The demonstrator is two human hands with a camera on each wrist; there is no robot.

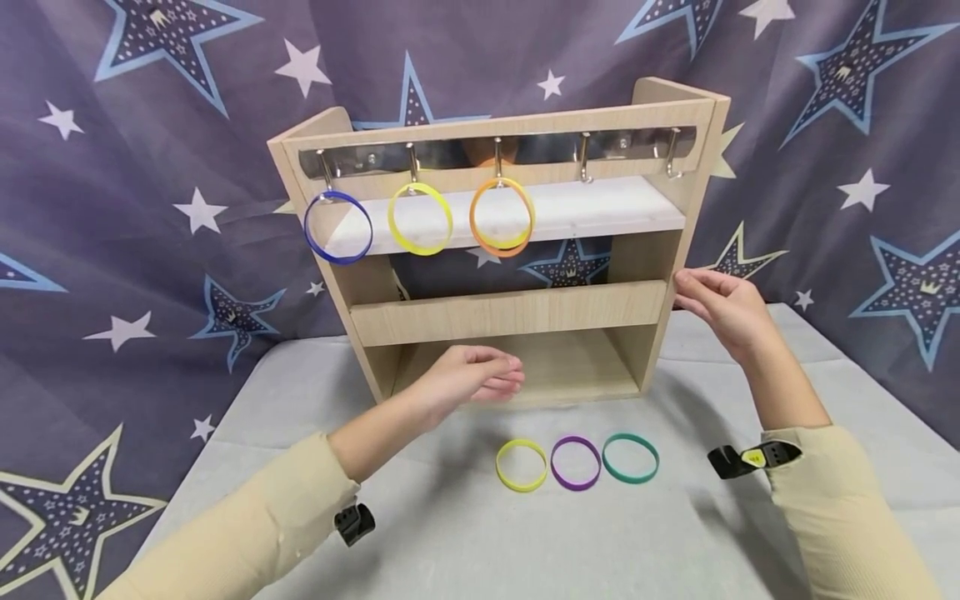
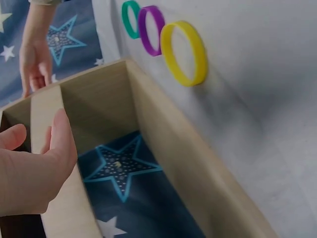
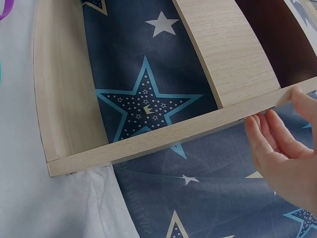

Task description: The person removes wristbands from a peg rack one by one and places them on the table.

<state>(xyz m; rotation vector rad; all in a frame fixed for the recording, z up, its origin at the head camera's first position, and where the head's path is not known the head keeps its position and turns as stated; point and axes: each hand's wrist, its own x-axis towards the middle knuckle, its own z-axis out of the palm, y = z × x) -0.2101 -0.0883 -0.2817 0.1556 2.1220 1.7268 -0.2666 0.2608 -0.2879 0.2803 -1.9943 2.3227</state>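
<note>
A wooden rack (image 1: 510, 312) stands on the cloth-covered table, with a metal strip of several hooks along its top. A blue wristband (image 1: 338, 227) hangs from the leftmost hook and a yellow wristband (image 1: 420, 219) from the second. On the middle hook hangs an orange wristband (image 1: 502, 217), with a yellow band showing behind it. My left hand (image 1: 472, 375), fingers loosely bent and holding nothing, hovers before the rack's lower compartment. My right hand (image 1: 720, 308) holds the rack's right side panel, thumb (image 3: 297, 94) at the front edge and fingers (image 3: 257, 131) against the outer side.
On the table before the rack lie a yellow band (image 1: 521, 466), a purple band (image 1: 576, 463) and a green band (image 1: 631, 458) in a row. The two right hooks (image 1: 586, 158) carry no bands. A star-patterned curtain (image 1: 187, 333) hangs behind.
</note>
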